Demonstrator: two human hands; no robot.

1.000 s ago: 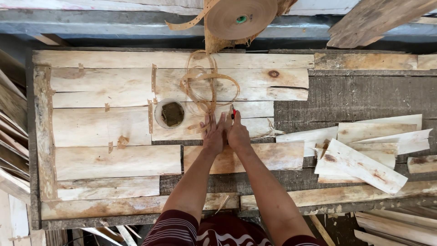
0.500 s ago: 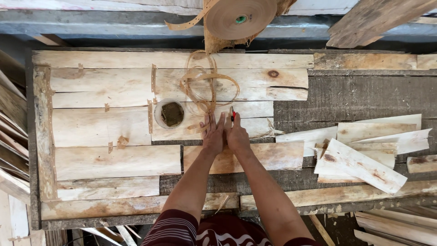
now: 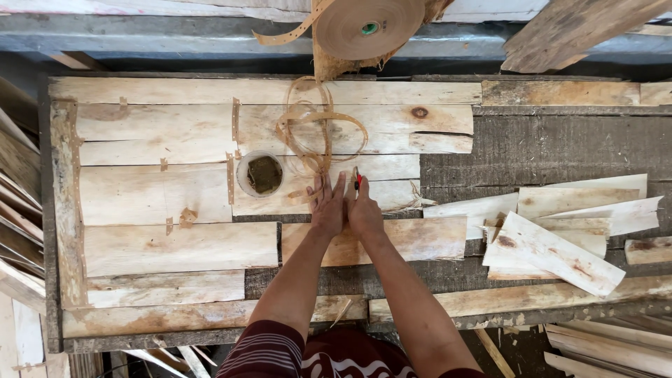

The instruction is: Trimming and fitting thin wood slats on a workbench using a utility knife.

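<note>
**Q:** What are your hands doing over the bench?

**A:** My left hand [image 3: 327, 208] lies flat, fingers straight and together, pressed on a pale, rough-sawn strip of wood veneer [image 3: 329, 192]. My right hand [image 3: 364, 210] sits right against it, thumb side touching, fingers curled narrowly round a small red-handled tool [image 3: 358, 179] whose tip sticks up just past my knuckles. What kind of tool it is, I cannot tell.

**Q:** And the tape?

**A:** A loose tangle of thin brown paper tape [image 3: 318, 136] loops on the veneer just beyond my fingertips; its lower end runs down to my left fingers, touching them. It trails from a big roll of the same brown tape [image 3: 367, 26] standing well beyond both hands, at the far edge of the bench.

**Q:** What else is close?

**A:** A small round white cup of dark stuff [image 3: 260, 174] stands just to the left of my left hand, on the veneer. Under my wrists lies another pale veneer strip [image 3: 413, 238], crossways. More strips, already joined by short brown tape patches, spread out to the left of my left hand as a patched sheet [image 3: 154, 192]. To the right of my right hand, apart from it, a loose heap of pale veneer offcuts [image 3: 553, 231] rests on the dark grey worktable [image 3: 546, 143].
</note>
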